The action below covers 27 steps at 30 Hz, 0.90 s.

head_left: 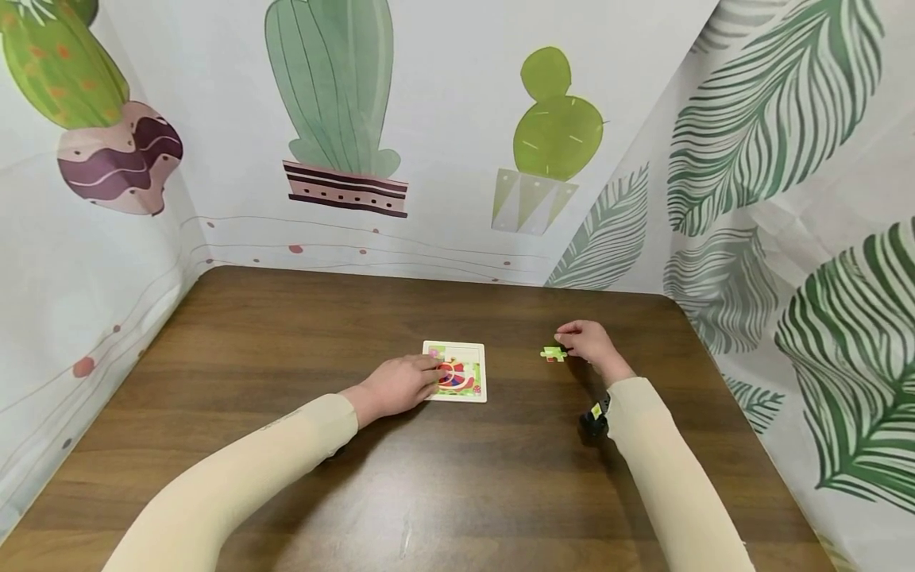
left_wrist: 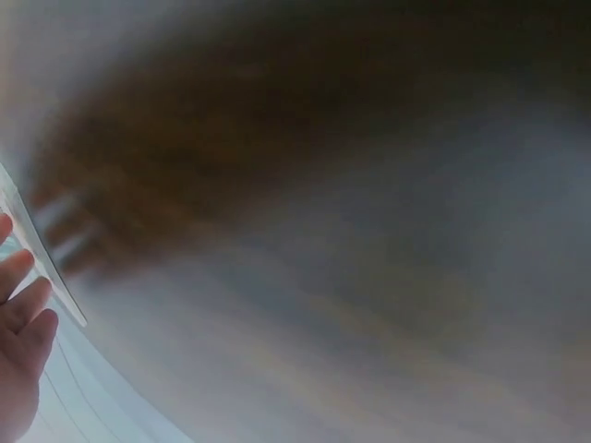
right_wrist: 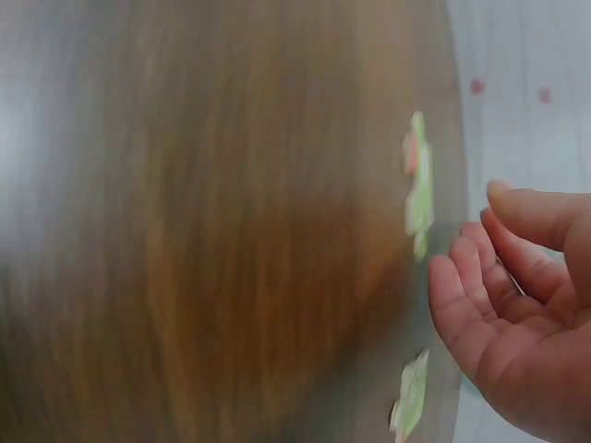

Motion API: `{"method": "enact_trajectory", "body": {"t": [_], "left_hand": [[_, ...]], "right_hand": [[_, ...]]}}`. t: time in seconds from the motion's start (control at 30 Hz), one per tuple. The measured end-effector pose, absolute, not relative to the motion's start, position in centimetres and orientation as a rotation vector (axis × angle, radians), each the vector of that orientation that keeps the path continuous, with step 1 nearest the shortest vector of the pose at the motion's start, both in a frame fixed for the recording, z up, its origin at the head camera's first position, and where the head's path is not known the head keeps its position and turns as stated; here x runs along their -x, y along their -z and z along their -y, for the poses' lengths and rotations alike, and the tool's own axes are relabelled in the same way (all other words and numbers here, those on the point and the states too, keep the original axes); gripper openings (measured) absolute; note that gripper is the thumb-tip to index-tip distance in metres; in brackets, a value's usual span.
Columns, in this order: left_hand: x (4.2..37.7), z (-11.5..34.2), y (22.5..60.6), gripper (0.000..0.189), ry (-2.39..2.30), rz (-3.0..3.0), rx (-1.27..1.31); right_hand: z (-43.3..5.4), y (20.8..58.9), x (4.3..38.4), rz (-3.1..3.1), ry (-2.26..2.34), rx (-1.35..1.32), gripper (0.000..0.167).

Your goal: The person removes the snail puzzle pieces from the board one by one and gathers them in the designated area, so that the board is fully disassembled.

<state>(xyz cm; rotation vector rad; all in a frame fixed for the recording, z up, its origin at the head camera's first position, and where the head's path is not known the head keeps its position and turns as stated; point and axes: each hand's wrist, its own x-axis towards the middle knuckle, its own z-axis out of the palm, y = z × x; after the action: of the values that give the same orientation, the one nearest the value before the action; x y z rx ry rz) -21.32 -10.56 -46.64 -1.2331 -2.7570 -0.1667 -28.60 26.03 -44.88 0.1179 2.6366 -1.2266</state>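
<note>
A small square jigsaw board (head_left: 469, 397) with a pale frame and a red-and-blue snail-like picture lies mid-table. A pale strip shows near its top. My left hand (head_left: 400, 387) rests over its left side, fingers extended across the picture. In the left wrist view, fingers (left_wrist: 26, 300) appear beside the board's edge. To the right lies a green jigsaw piece (head_left: 550, 353), just beside my right hand (head_left: 588, 342). The right wrist view has the right hand (right_wrist: 517, 295) with loosely bent fingers, nothing visible between them, near two jigsaw pieces, one of them lower down (right_wrist: 410, 395).
The brown wooden table (head_left: 322, 318) meets a printed wall covering (head_left: 457, 199) at the back and sides. A black device (head_left: 593, 423) is strapped at the right wrist.
</note>
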Motion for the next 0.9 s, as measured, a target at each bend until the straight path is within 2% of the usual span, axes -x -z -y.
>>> {"method": "enact_trajectory", "body": {"t": [0.57, 0.9], "left_hand": [[20.7, 11.2, 46.9, 0.036, 0.121, 2.778, 1.256], [20.5, 11.2, 46.6, 0.037, 0.114, 2.818, 1.27]], "right_hand": [[-18.6, 44.7, 26.9, -2.439, 1.584, -0.068, 0.037], [-14.2, 45.0, 26.2, -2.339, 1.58, -0.071, 0.036]]}}
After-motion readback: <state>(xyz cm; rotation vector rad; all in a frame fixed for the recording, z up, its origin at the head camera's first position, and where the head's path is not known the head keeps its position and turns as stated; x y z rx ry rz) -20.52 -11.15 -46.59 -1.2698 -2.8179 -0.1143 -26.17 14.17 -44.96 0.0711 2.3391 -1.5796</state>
